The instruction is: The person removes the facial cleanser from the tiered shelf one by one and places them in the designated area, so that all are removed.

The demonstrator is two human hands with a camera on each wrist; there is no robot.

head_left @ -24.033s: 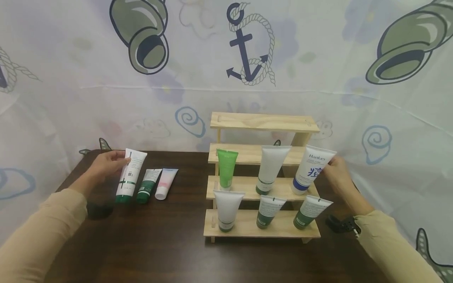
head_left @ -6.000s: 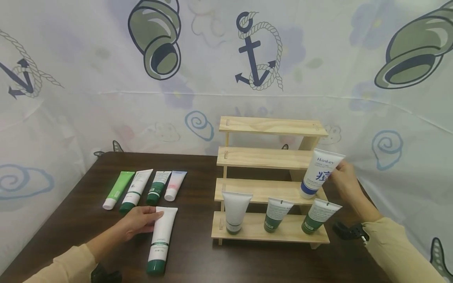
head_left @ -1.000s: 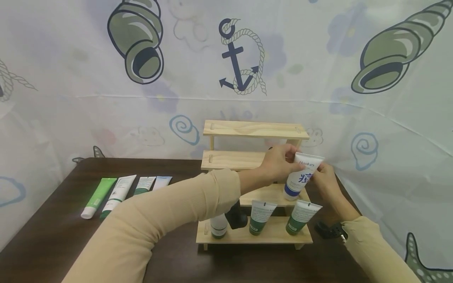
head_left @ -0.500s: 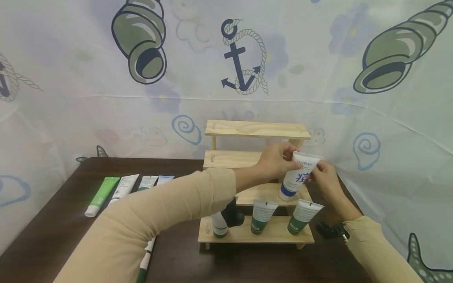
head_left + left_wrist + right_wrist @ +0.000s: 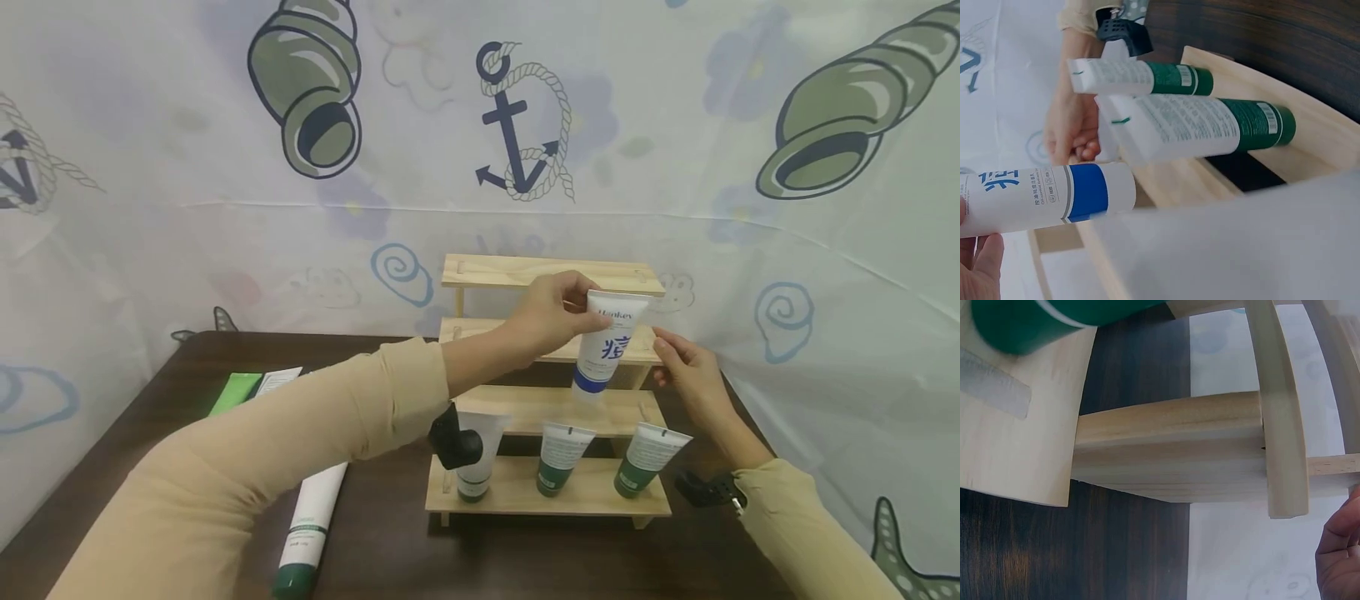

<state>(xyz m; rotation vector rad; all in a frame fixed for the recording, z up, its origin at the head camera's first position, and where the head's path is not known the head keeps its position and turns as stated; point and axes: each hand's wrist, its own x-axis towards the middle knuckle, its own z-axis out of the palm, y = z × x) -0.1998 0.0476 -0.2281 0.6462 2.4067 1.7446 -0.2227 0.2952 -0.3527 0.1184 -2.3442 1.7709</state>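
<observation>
My left hand point(image 5: 551, 312) pinches a white squeeze tube point(image 5: 606, 346) with a blue band near its upper end. The tube hangs cap down, tilted, in front of the wooden tiered rack point(image 5: 525, 404); in the left wrist view the tube's white cap point(image 5: 1122, 186) points toward the tiers. At the rack's right side, my right hand point(image 5: 693, 383) grips the end of the second tier from the top, its fingertips point(image 5: 1355, 495) at the edge in the right wrist view. On the lowest tier stand a white tube point(image 5: 477, 450) and two smaller green-and-white tubes point(image 5: 562, 458), point(image 5: 649, 458).
A long white tube with a green cap point(image 5: 311, 517) lies on the dark table point(image 5: 525, 558) beneath my left forearm. Farther left, a green tube point(image 5: 236, 390) and a white one point(image 5: 279, 379) are partly covered by the sleeve. A patterned cloth point(image 5: 637, 150) hangs behind.
My left hand has raised the blue-banded tube off its tier and moved it left, away from my right hand. Earlier, the green tube and a long white tube went from rack to table.
</observation>
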